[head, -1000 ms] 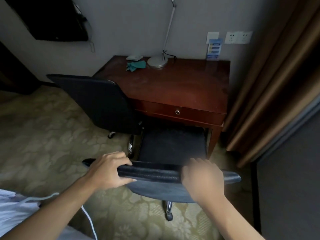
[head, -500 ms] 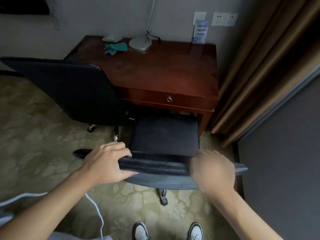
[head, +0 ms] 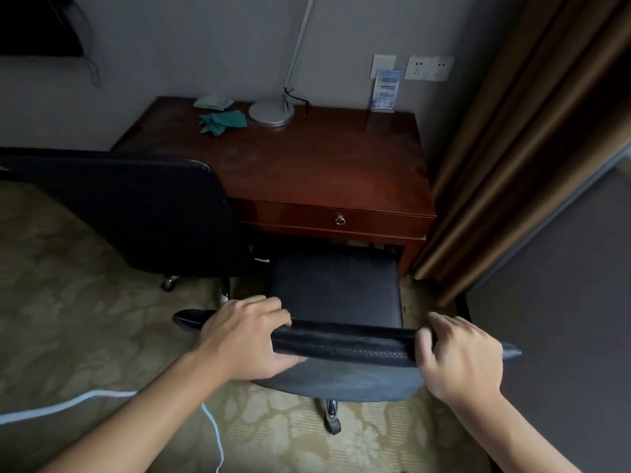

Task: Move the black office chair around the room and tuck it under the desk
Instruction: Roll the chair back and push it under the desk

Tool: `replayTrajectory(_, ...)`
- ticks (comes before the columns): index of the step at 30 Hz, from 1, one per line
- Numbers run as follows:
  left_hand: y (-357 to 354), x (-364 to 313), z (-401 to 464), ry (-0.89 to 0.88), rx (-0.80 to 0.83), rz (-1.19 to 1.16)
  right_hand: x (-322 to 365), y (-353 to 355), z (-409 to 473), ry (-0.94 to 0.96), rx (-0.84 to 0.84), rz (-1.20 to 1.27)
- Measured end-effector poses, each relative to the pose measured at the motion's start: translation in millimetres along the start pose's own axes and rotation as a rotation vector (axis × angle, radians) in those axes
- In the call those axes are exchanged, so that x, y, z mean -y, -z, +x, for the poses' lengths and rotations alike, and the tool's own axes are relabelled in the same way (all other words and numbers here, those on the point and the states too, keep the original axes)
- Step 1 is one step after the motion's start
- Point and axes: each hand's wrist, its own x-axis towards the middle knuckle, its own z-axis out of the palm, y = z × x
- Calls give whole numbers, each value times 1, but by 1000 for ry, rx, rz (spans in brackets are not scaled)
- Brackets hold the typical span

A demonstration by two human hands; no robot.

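The black office chair point(head: 336, 291) stands in front of me with its seat facing the dark red wooden desk point(head: 307, 169); the seat's far edge reaches just under the desk's drawer front. My left hand point(head: 246, 339) grips the left part of the backrest's top edge, fingers curled over it. My right hand point(head: 461, 356) grips the right part of the same edge. One chrome castor leg point(head: 332, 416) shows below the backrest.
A second black chair point(head: 136, 213) stands at the desk's left front corner, close to the first chair's seat. Brown curtains point(head: 532, 158) hang right of the desk. On the desk are a lamp base point(head: 271, 112), green cloth point(head: 223, 121) and a card stand point(head: 384, 92). A white cord point(head: 211, 425) lies on the carpet.
The chair has rolled closer to the desk, its seat edge now at the drawer front. Both hands have kept their hold on the backrest; the view tilted up, so my shoes dropped out of sight.
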Motion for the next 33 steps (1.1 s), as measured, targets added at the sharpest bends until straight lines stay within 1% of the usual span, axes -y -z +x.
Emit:
replayTrajectory(12,12,46,53,19,30,-7,11,-30,63,-60,-9,-40)
replayTrajectory(16,13,54,62,9,70,-12,12,-33,66,-47,-52,-31)
replayTrajectory(19,12,55,63,0,68,-9,15,-31,67,-46,-73,-26)
replayTrajectory(22,5,54,54,-31,29,14,16,-30,60,-28,-96,-21)
replayTrajectory(26,-5,56,46,-70,-55,21,13,-35,55,32,-170,-10)
replayTrajectory(31,-7,72,70,-130,-191,50,9,-42,81,149,-317,-32)
replayTrajectory(33,-7,80,83,-154,-220,62,7,-48,92,167,-361,-40)
